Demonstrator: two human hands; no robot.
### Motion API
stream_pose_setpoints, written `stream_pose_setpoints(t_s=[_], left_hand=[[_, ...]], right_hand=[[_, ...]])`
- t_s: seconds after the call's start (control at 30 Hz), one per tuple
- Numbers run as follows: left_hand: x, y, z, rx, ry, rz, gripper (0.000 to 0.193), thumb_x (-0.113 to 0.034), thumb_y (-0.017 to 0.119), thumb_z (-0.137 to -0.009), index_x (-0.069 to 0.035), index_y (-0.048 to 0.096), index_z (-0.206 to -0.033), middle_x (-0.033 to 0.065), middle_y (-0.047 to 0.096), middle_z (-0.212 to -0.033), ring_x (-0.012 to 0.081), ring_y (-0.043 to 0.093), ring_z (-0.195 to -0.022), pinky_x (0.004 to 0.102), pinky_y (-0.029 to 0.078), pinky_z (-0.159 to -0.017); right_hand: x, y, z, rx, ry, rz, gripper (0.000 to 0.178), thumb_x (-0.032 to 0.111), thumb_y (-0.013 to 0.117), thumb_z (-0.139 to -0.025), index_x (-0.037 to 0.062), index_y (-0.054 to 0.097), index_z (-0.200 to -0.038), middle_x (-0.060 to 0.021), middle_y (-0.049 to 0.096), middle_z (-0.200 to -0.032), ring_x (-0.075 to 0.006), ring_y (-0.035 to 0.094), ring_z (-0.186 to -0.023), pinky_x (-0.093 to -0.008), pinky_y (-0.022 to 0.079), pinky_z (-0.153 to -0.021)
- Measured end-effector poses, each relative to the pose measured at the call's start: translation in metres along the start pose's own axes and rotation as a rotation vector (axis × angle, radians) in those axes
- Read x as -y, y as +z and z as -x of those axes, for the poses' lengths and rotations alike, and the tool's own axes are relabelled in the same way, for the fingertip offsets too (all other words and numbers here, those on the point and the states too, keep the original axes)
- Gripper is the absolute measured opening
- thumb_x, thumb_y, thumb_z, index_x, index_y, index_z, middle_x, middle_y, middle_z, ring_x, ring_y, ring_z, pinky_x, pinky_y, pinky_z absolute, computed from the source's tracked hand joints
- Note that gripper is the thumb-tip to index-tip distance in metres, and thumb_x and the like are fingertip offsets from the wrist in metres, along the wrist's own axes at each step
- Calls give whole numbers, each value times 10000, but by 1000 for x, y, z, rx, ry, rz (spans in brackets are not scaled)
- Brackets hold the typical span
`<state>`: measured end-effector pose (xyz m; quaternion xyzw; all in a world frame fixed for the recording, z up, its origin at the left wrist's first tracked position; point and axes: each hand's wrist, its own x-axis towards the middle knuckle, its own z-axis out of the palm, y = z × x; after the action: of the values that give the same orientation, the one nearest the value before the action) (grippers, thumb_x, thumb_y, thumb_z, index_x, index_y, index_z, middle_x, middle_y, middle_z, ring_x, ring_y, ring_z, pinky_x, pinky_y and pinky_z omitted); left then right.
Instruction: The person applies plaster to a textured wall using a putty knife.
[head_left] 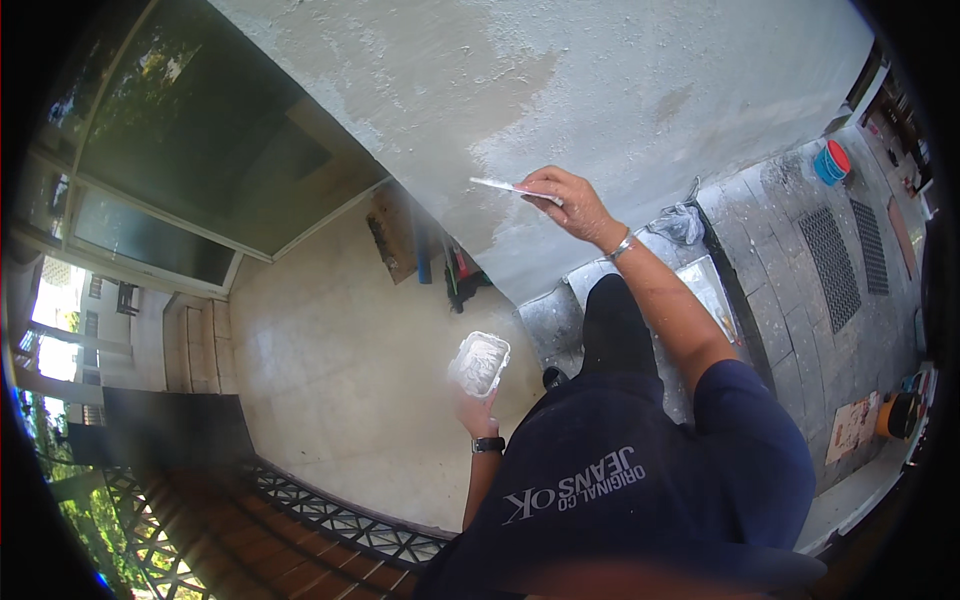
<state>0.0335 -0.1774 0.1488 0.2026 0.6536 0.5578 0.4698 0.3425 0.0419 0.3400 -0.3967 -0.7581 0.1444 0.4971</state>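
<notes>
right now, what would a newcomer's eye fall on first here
Probably the flat tool in the right fingers, upper middle, in front of the patchily coated wall. Next, lower down, the container of white paste in the left hand. Last, the blue and red bucket at far right on the paving.

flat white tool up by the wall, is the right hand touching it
Touching: the head view shows the right hand gripping one end of the flat white tool between its fingers.

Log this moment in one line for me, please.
left hand: holding white-filled tub | right hand: gripping flat tool in front of wall, contact unclear | wall: patchy white and beige
</notes>
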Motion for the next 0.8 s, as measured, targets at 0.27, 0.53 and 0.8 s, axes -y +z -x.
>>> stream_pose_setpoints(t_s=[0.27,0.53,0.8], left_hand=[[8,-17,-2,70,40,-142,578,-478,415,-995,-37,432,-1369,155,547,-1312,311,612,-1115,448,613,-739],[4,-28,4,121,349,-537,563,-476,414,-996,-33,453,-1342,148,565,-1276,302,626,-1082,436,615,-727],[35,-29,-12,18,333,-409,575,-482,415,-996,-29,445,-1350,155,553,-1294,311,606,-1118,455,609,-745]], right_hand=[[-56,-38,-66,-170,-54,550,205,293,724,-816,95,671,-815,-44,643,-777,-215,634,-654,-327,487,-541],[-69,-37,-56,-477,-115,769,281,297,781,-762,120,591,-656,-22,573,-637,-200,569,-547,-327,439,-477],[-71,-75,-40,-580,-83,928,266,243,778,-773,85,590,-671,-38,567,-642,-206,568,-564,-323,436,-484]])
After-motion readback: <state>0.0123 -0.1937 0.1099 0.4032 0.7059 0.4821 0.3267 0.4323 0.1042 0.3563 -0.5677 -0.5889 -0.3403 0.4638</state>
